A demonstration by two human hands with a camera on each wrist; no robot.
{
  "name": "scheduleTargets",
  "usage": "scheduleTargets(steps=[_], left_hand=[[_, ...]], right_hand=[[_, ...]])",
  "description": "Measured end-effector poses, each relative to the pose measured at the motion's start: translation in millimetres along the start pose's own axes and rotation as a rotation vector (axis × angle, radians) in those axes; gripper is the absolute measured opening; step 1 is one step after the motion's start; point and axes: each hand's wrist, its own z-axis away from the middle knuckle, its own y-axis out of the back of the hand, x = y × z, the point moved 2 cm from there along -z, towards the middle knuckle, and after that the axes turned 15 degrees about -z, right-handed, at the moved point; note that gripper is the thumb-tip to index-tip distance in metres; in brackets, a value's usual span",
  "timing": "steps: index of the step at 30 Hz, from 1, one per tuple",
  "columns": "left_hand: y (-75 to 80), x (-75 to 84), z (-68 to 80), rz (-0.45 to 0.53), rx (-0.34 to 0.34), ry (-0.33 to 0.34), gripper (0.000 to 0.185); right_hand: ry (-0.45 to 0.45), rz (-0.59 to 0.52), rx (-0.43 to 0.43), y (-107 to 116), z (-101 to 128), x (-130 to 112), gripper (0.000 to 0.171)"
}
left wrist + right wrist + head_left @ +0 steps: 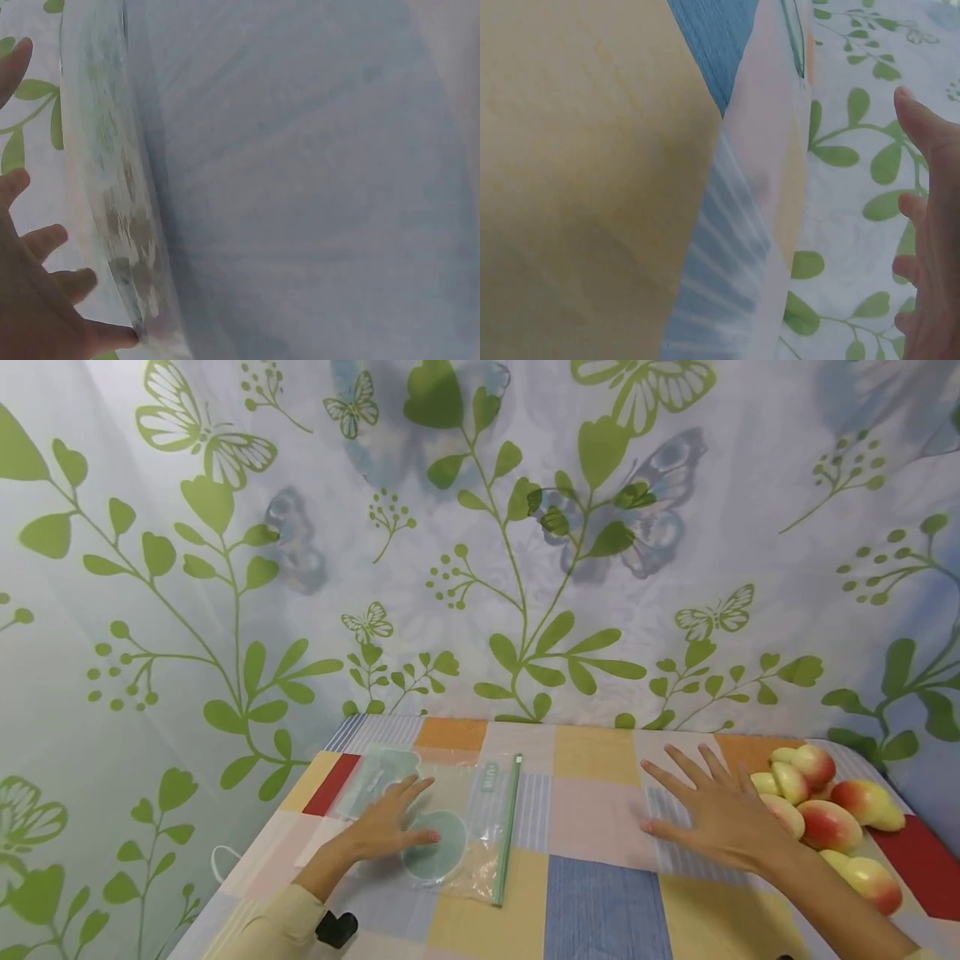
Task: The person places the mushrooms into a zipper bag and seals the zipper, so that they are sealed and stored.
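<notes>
A clear zip bag (468,802) with a green slider edge lies flat on the left half of the table, printed with pale green shapes. Over its left part is my left hand (386,822), fingers spread and holding nothing. In the left wrist view that hand (45,300) shows at the left edge, the bag (120,210) just beyond the fingers. My right hand (720,814) is spread over the cloth, its palm down and nothing in it. Just right of it sits a group of red and yellow toy-like peaches (828,825), partly behind the hand and forearm.
A patchwork cloth (600,893) of coloured squares covers the table. Behind it hangs a curtain (480,568) printed with green leaves and butterflies. A white cord loop (217,864) shows beside the table's left edge.
</notes>
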Motion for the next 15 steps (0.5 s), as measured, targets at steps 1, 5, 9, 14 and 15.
scheduleTargets(steps=[1, 5, 9, 14, 15], left_hand=[[-1.1, 1.5, -1.4, -0.002, -0.019, 0.004, 0.096], [-6.8, 7.6, -6.3, -0.051, -0.068, 0.017, 0.094], [-11.5, 9.2, -5.6, -0.099, -0.057, 0.019, 0.093], [-12.0, 12.0, -4.1, -0.110, -0.044, 0.048, 0.088], [-12.3, 12.6, -4.2, -0.113, -0.043, 0.054, 0.087]], right_hand=[[0.004, -0.005, -0.003, -2, -2, -2, 0.085], [0.034, -0.004, -0.006, -11, -9, -10, 0.085], [0.056, -0.015, -0.010, -22, -17, -21, 0.083], [0.085, -0.031, -0.010, -37, -26, -34, 0.083], [0.090, -0.039, -0.012, -41, -27, -36, 0.083]])
